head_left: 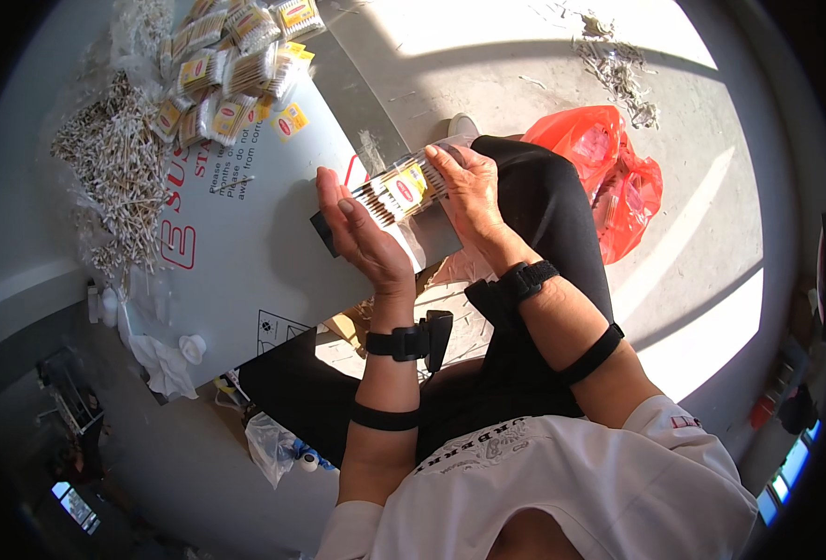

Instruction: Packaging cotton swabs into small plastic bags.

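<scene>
A clear plastic pack of cotton swabs (pixel 400 193) with a yellow and red label is tilted between my hands above the edge of the board. My right hand (pixel 470 191) grips its right end, the thumb and fingers closed on the plastic. At the other end is my left hand (pixel 368 238), its fingers stretched out and its palm turned toward the pack; the swab tips lie against or just beside it. Loose clear film hangs below the pack, next to the left palm.
The printed grey board (pixel 245 247) carries a heap of loose swabs (pixel 119 168) and a pile of filled packs (pixel 236 70) at its far left. A red plastic bag (pixel 632 201) stands on the floor to the right. Crumpled white tissue (pixel 166 364) hangs at the near left edge.
</scene>
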Tool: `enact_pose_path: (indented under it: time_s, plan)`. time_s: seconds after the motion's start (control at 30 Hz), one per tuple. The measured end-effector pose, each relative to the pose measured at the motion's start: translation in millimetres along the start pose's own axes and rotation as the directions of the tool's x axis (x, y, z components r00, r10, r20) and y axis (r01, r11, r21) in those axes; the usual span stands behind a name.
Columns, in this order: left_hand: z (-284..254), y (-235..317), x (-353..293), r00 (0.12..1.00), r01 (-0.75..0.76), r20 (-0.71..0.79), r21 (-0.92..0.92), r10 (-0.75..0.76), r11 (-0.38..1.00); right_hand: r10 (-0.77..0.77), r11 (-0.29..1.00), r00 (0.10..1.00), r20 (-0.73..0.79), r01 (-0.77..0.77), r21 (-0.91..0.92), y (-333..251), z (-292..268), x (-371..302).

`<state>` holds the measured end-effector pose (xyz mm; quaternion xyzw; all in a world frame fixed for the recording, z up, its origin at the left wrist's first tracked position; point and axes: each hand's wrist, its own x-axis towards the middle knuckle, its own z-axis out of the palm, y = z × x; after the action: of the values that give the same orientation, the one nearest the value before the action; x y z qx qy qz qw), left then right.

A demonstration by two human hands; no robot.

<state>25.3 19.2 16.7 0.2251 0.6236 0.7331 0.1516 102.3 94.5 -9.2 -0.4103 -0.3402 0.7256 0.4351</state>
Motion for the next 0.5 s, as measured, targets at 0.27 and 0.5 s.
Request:
enact_pose_path:
  time_s: [0.27,0.5]
  plan:
    - [2,-1,-3,0.998,0.023,0.05,0.015,-0.024,1.0,0.0,0.999,1.0,0.016,0.0,0.04,4,-1,1]
    - [12,4,-6,0.999,0.032,0.014,-0.047,-0.031,0.998,0.011,0.999,1.0,0.014,-0.012,0.05,6,-2,1]
